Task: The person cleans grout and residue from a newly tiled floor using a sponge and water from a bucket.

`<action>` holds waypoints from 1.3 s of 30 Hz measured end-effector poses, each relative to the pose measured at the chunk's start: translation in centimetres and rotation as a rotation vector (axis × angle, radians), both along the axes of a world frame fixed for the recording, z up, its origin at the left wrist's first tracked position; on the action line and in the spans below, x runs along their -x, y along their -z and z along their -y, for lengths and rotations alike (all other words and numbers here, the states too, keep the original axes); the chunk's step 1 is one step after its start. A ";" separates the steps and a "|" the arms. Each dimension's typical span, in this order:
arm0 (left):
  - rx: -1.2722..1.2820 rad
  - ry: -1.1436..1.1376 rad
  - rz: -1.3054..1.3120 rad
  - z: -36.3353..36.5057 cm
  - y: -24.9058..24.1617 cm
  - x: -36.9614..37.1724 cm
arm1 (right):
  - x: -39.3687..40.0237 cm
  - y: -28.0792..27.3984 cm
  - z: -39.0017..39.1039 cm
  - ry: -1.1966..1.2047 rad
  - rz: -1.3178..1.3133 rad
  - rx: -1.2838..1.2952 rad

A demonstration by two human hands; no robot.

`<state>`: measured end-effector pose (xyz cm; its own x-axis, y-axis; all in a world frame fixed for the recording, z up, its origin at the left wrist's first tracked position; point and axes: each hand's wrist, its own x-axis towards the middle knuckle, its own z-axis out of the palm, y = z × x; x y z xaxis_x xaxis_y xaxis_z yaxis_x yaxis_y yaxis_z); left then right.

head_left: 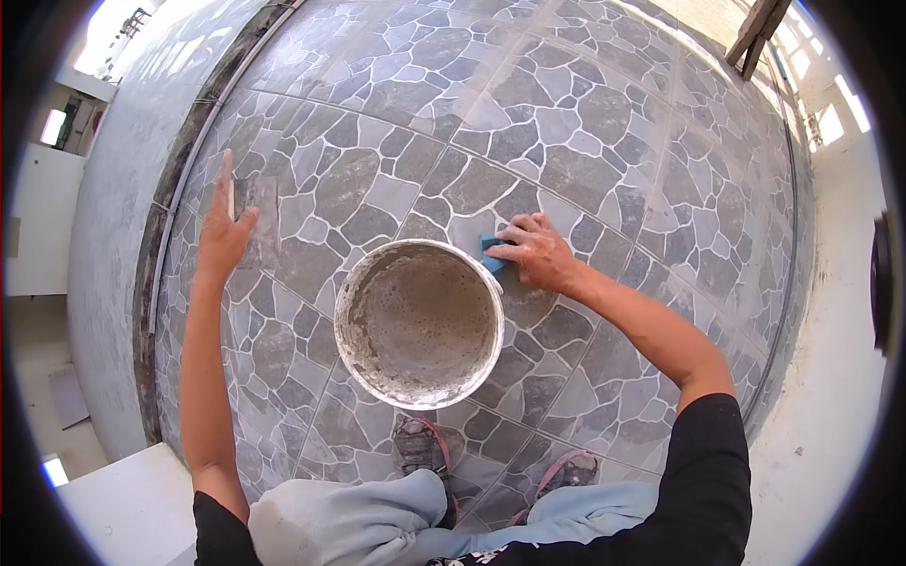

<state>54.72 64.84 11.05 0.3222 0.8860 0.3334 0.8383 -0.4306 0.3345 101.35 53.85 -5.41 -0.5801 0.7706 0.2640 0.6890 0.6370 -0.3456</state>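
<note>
My left hand (225,236) is at the left, closed at the near edge of a flat rectangular trowel (257,222), its index finger stretched along the side. The grey blade lies close over the stone-patterned tiles. My right hand (536,253) is closed on a small blue tool (492,255), right by the bucket's rim; its exact kind is hidden by the fingers. Between the two hands stands a round white bucket (422,242) with a mortar-smeared rim and inner wall. Grey, bubbly wet mortar (420,311) fills part of it.
Grey tiled floor (604,104) with pale joints spreads all around. A grey wall (123,236) with a pipe (193,160) at its foot runs along the left. Wooden legs (755,38) stand at the far right, a pale wall (835,283) nearer. My shoes (422,448) are just below the bucket.
</note>
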 end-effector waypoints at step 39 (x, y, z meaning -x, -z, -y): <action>0.507 0.476 -0.101 -7.9 3.0 -24.7 | -5.8 -0.2 5.5 0.344 0.080 -0.117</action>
